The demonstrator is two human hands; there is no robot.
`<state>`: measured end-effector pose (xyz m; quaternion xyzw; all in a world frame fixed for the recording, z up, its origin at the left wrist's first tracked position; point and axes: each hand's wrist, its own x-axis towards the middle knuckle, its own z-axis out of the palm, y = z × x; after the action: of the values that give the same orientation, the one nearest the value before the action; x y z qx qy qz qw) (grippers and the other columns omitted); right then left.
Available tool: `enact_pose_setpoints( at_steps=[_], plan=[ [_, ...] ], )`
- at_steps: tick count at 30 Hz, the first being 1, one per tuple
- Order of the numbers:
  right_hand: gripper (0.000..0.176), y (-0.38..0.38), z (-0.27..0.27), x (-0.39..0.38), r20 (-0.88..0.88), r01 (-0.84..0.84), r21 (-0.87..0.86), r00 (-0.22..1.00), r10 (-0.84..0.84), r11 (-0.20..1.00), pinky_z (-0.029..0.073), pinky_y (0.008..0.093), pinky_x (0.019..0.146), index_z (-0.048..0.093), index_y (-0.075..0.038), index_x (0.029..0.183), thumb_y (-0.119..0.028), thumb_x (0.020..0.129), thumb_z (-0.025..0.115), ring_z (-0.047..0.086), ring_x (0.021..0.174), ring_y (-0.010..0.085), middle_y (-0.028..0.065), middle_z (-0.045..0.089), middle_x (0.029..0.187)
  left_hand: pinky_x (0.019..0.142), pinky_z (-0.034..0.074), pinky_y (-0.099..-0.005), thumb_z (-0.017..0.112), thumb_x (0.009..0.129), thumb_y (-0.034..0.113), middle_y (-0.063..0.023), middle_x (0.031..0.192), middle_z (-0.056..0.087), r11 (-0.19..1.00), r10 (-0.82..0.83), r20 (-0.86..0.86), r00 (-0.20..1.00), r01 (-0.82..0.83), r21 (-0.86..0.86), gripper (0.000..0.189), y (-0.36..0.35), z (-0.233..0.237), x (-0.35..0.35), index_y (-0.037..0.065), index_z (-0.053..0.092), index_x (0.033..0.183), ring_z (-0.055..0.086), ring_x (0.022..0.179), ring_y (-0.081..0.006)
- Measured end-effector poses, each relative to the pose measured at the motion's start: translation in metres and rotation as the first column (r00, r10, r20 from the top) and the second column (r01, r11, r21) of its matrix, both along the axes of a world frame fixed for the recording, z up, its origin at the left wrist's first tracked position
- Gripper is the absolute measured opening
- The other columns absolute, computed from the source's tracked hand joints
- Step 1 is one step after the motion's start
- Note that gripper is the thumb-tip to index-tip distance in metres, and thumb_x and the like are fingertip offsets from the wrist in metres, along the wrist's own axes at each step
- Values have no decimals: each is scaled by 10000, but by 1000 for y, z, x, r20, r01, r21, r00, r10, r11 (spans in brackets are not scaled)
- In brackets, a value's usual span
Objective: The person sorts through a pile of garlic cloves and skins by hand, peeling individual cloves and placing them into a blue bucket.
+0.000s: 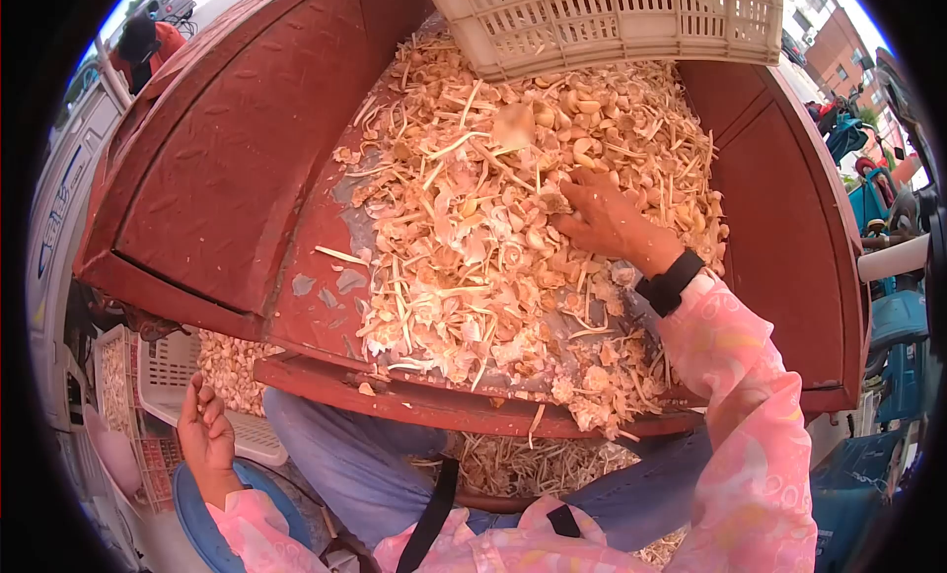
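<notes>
A large heap of garlic cloves, papery skins and stalks (473, 218) covers the metal bed of a red cart (227, 179). On the right part of the heap lies my right hand (612, 218), its fingers spread and bent into the cloves near a brownish root piece (554, 203). I cannot make out anything held in it. Low at the left, outside the cart, my left hand (207, 430) hangs with curled fingers above a blue round tub (212, 524). Its fingers are loosely apart, and nothing shows in them.
A cream plastic crate (617, 26) rests at the heap's far end. Left and below stand a white basket of cloves (173, 361) and a red crate (158, 465). Stalks (533, 465) lie between my knees. A person in red (163, 45) is at the far left; parked scooters stand right.
</notes>
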<state>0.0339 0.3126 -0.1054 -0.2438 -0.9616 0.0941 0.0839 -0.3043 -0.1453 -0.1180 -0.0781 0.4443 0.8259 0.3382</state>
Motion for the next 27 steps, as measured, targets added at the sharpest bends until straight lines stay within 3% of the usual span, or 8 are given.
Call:
enact_pose_setpoints(
  at_steps=[5, 9, 15, 18, 21, 22, 25, 27],
  plan=[
    [388, -51, 24, 45, -19, -75, -177, 997, 73, 981, 411, 461, 889, 565, -46, 1084, -276, 778, 627, 473, 1069, 432, 271, 473, 1161, 379, 283, -135, 462, 936, 139, -35, 860, 503, 1000, -12, 233, 972, 16, -15, 272, -11, -55, -27, 30, 482, 1184, 388, 583, -62],
    [324, -87, 37, 76, -124, 93, 96, 989, -81, 991, 394, 450, 916, 589, -49, 1053, -197, 771, 651, 445, 1110, 428, 262, 435, 1229, 395, 289, -152, 457, 928, 129, -43, 857, 550, 996, -9, 262, 965, 32, -83, 232, -22, -84, -42, 55, 515, 1140, 436, 607, -77],
    [110, -125, 40, 82, -166, -12, -178, 986, -18, 984, 465, 411, 623, 557, -24, 837, -70, 753, 611, 569, 696, 347, 154, 534, 750, 379, 270, -134, 462, 914, 123, -34, 843, 541, 942, 54, 102, 993, -17, -335, 283, -31, -90, -53, 49, 491, 1186, 392, 528, -50],
    [168, -129, 19, 84, -113, -1, -80, 994, -8, 997, 441, 402, 611, 563, -29, 925, -68, 768, 608, 550, 706, 328, 142, 529, 808, 497, 381, -161, 449, 896, 89, -53, 935, 566, 832, -128, -103, 986, 50, -552, 304, -36, -92, -48, 40, 494, 1193, 472, 627, -62],
    [124, -139, 25, 83, -32, 28, -71, 999, -30, 997, 466, 460, 613, 511, -21, 848, -46, 744, 574, 575, 729, 382, 167, 544, 841, 689, 429, -218, 461, 882, 79, -72, 1033, 570, 465, -284, -296, 912, -138, -874, 300, -4, -55, 0, 18, 514, 1171, 526, 789, -88],
    [119, -141, 26, 86, -10, 36, -88, 999, -37, 995, 464, 458, 612, 510, -23, 848, -44, 746, 566, 574, 727, 379, 164, 544, 841, 804, 402, -251, 470, 899, 111, -80, 1082, 572, 583, -371, -609, 701, -334, -740, 256, -12, -70, -7, 10, 546, 1121, 524, 931, -111],
    [108, -142, 28, 97, -12, 56, -147, 998, -58, 988, 457, 444, 608, 509, -27, 846, -41, 750, 555, 571, 714, 363, 156, 544, 828, 751, 414, -229, 476, 915, 138, -73, 1033, 588, 822, -211, -775, 595, -321, -470, 219, 30, 1, 67, 8, 559, 1071, 539, 874, -100],
    [105, -139, 24, 104, -116, 52, -221, 990, -79, 974, 452, 429, 605, 509, -27, 843, -44, 755, 563, 568, 696, 345, 149, 546, 802, 713, 420, -210, 472, 925, 141, -60, 961, 606, 899, -354, -785, 508, -48, -436, 190, 70, 46, 136, 17, 565, 1036, 554, 812, -95]
  ],
)
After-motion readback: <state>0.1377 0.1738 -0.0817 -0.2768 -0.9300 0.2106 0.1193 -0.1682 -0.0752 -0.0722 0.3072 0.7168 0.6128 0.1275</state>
